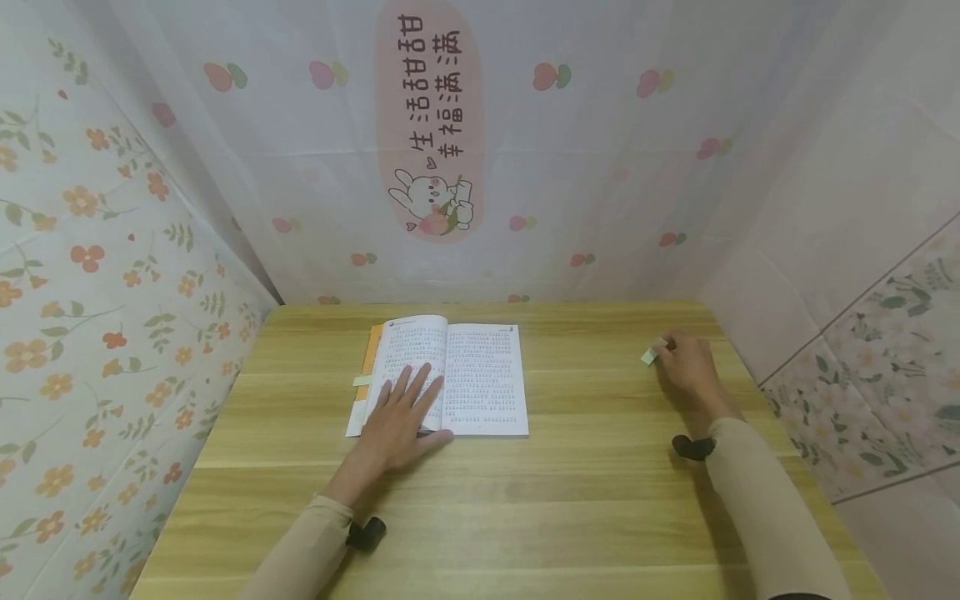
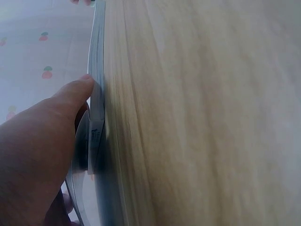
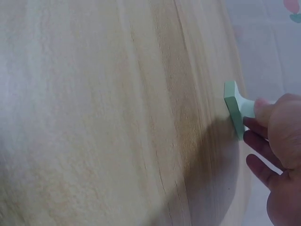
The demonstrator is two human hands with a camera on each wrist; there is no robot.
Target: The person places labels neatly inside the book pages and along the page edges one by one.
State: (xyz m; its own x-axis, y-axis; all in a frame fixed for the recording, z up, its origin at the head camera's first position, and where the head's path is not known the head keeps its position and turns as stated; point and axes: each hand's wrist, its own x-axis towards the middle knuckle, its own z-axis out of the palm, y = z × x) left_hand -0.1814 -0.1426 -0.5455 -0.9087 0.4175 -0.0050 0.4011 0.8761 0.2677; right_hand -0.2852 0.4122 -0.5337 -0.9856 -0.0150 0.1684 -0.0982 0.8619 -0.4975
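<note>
An open book (image 1: 486,375) with printed pages lies on the table. My left hand (image 1: 397,421) rests on its left page with the fingers spread, and the thumb reaches across the lower edge to the right page. In the left wrist view the thumb (image 2: 75,96) presses at the edge of the page block (image 2: 97,61). Far to the right, my right hand (image 1: 688,367) is at a small pale green sticky note pad (image 3: 233,110). Thumb and finger pinch its light top sheet (image 3: 245,106), which curves up from the pad; the other fingers are loosely bent.
A pale tab (image 1: 363,381) sticks out from the book's left side over an orange cover flap (image 1: 372,346). The wooden table (image 1: 525,517) ends at a printed curtain (image 1: 600,167) behind, with fabric walls on both sides. Each wrist wears a small black camera (image 1: 366,534).
</note>
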